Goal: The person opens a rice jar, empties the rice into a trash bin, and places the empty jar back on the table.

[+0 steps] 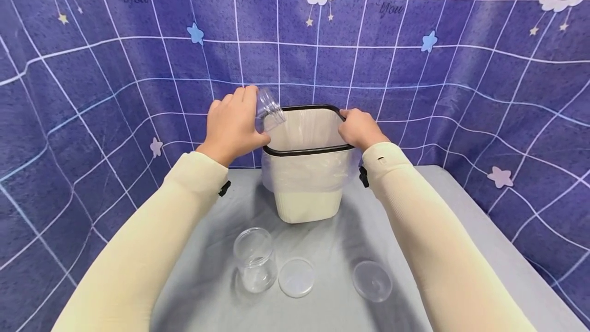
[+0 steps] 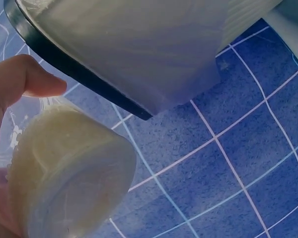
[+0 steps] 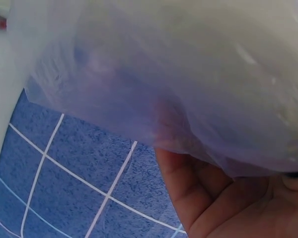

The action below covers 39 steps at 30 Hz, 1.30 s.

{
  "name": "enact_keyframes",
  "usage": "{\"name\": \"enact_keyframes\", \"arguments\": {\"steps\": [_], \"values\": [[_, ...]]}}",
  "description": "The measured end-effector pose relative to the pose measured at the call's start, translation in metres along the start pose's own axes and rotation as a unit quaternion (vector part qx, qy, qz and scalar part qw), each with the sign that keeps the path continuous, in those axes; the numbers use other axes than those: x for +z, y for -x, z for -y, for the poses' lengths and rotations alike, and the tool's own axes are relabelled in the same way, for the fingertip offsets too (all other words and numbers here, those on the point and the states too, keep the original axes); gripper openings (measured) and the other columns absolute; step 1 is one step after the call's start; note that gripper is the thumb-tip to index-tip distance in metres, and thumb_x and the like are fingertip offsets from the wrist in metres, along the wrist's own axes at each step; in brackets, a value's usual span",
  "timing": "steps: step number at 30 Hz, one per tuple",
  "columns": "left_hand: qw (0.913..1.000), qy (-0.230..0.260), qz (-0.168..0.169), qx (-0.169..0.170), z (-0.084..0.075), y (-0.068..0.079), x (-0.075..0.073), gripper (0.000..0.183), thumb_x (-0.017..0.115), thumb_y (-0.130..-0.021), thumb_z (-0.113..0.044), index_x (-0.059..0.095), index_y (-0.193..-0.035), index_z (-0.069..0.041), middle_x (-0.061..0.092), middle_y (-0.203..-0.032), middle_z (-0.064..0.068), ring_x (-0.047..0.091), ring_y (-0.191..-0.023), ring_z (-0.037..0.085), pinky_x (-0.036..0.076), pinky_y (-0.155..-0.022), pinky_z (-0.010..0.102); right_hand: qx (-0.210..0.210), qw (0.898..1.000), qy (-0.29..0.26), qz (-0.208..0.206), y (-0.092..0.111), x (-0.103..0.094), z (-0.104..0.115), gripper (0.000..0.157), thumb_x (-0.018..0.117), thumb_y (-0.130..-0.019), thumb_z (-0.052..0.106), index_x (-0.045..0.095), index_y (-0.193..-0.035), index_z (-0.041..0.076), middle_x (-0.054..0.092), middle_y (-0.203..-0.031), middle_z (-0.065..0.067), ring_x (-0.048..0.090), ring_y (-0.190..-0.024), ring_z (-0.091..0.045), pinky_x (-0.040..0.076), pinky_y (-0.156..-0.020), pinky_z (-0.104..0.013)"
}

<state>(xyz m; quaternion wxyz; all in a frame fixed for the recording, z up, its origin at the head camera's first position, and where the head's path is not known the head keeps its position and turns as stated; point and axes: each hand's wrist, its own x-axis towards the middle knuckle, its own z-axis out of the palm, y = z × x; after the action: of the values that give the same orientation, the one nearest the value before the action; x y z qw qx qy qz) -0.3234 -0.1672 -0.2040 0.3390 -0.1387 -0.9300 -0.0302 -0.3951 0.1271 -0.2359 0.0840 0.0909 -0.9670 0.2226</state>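
Observation:
In the head view my left hand (image 1: 233, 124) grips a clear plastic jar (image 1: 271, 109), tipped so that its threaded mouth points down over the left rim of a cream trash bin (image 1: 310, 204). The left wrist view shows the round base of this jar (image 2: 82, 193) and the thumb against its side. On the opposite side, my right hand (image 1: 361, 128) holds the bin's black rim (image 1: 310, 151). A thin translucent liner bag (image 1: 313, 170) lines the bin and hangs down outside. In the right wrist view, part of the right-hand fingers sits behind the liner (image 3: 114, 94).
A second clear jar (image 1: 255, 260) stands without a lid on the grey table (image 1: 207, 301), in front of the bin. Two clear round lids lie nearby, one lid (image 1: 297, 277) beside that jar, another lid (image 1: 372, 281) farther right. A blue patterned curtain (image 1: 295, 55) surrounds the table.

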Motion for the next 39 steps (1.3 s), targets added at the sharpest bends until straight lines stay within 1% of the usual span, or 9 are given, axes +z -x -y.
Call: {"name": "enact_keyframes", "arguments": {"steps": [4, 8, 12, 18, 25, 29, 34, 37, 39], "values": [[0.9999, -0.012, 0.001, 0.011, -0.002, -0.003, 0.002, 0.091, 0.085, -0.061, -0.041, 0.049, -0.136, -0.007, 0.062, -0.122, 0.014, 0.061, -0.102, 0.039, 0.045, -0.079, 0.054, 0.003, 1.0, 0.004, 0.002, 0.002, 0.0, -0.003, 0.071, 0.037, -0.088, 0.01, 0.041, -0.158, 0.009, 0.044, -0.161, -0.016, 0.038, -0.149, -0.041, 0.041, -0.113, -0.052], [0.9997, -0.019, 0.0, 0.015, -0.003, -0.005, 0.002, 0.085, 0.085, -0.06, -0.04, 0.049, -0.13, -0.007, 0.061, -0.116, 0.013, 0.06, -0.098, 0.038, 0.044, -0.077, 0.052, -0.003, 1.0, 0.006, -0.001, 0.002, 0.0, -0.003, 0.07, 0.038, -0.088, 0.01, 0.041, -0.158, 0.009, 0.043, -0.161, -0.016, 0.038, -0.149, -0.041, 0.041, -0.114, -0.053], [0.9994, -0.025, 0.001, 0.025, -0.002, -0.006, 0.002, 0.085, 0.085, -0.06, -0.04, 0.049, -0.129, -0.006, 0.06, -0.113, 0.012, 0.059, -0.097, 0.038, 0.044, -0.076, 0.052, -0.002, 1.0, 0.006, 0.0, 0.001, 0.0, -0.003, 0.07, 0.038, -0.089, 0.011, 0.041, -0.158, 0.009, 0.043, -0.161, -0.015, 0.037, -0.15, -0.041, 0.039, -0.116, -0.053], [0.9984, -0.034, -0.011, 0.043, -0.001, -0.009, 0.002, 0.087, 0.086, -0.06, -0.037, 0.049, -0.131, -0.005, 0.059, -0.11, 0.012, 0.058, -0.095, 0.038, 0.043, -0.076, 0.051, -0.003, 1.0, 0.008, -0.005, 0.0, -0.001, -0.002, 0.069, 0.039, -0.089, 0.011, 0.042, -0.158, 0.009, 0.045, -0.16, -0.016, 0.039, -0.149, -0.041, 0.038, -0.117, -0.053], [0.9962, -0.05, -0.029, 0.065, -0.004, -0.012, -0.001, 0.075, 0.085, -0.06, -0.033, 0.05, -0.12, -0.005, 0.057, -0.101, 0.011, 0.055, -0.086, 0.037, 0.042, -0.072, 0.05, 0.008, 1.0, 0.001, 0.001, 0.001, 0.0, -0.002, 0.07, 0.039, -0.089, 0.012, 0.041, -0.158, 0.01, 0.044, -0.161, -0.015, 0.04, -0.149, -0.039, 0.041, -0.114, -0.052], [0.9938, -0.066, -0.038, 0.08, -0.006, -0.013, -0.002, 0.075, 0.083, -0.061, -0.031, 0.051, -0.122, -0.003, 0.06, -0.103, 0.013, 0.057, -0.087, 0.038, 0.043, -0.072, 0.051, 0.011, 1.0, 0.001, 0.0, 0.001, 0.001, -0.002, 0.07, 0.039, -0.088, 0.012, 0.042, -0.158, 0.011, 0.044, -0.161, -0.014, 0.041, -0.149, -0.037, 0.042, -0.112, -0.051], [0.9933, -0.071, -0.042, 0.081, -0.005, -0.014, -0.003, 0.073, 0.082, -0.061, -0.031, 0.052, -0.121, -0.003, 0.06, -0.102, 0.014, 0.058, -0.087, 0.038, 0.043, -0.07, 0.052, 0.01, 1.0, -0.003, 0.001, 0.0, 0.001, -0.001, 0.07, 0.038, -0.088, 0.011, 0.041, -0.159, 0.012, 0.043, -0.162, -0.014, 0.039, -0.15, -0.037, 0.041, -0.113, -0.051], [0.9933, -0.072, -0.039, 0.081, -0.005, -0.014, -0.004, 0.073, 0.081, -0.061, -0.03, 0.052, -0.122, -0.003, 0.06, -0.103, 0.014, 0.058, -0.088, 0.038, 0.043, -0.071, 0.052, 0.012, 1.0, -0.007, 0.0, 0.001, 0.001, -0.001, 0.07, 0.039, -0.089, 0.011, 0.041, -0.159, 0.012, 0.043, -0.162, -0.014, 0.039, -0.15, -0.037, 0.041, -0.113, -0.051], [0.9934, -0.074, -0.031, 0.082, -0.005, -0.014, -0.004, 0.074, 0.081, -0.062, -0.03, 0.052, -0.124, -0.003, 0.061, -0.105, 0.014, 0.059, -0.09, 0.039, 0.043, -0.072, 0.053, 0.014, 1.0, -0.01, 0.0, 0.002, 0.001, -0.001, 0.07, 0.039, -0.089, 0.012, 0.042, -0.159, 0.012, 0.042, -0.162, -0.013, 0.042, -0.148, -0.036, 0.042, -0.111, -0.051]]}}
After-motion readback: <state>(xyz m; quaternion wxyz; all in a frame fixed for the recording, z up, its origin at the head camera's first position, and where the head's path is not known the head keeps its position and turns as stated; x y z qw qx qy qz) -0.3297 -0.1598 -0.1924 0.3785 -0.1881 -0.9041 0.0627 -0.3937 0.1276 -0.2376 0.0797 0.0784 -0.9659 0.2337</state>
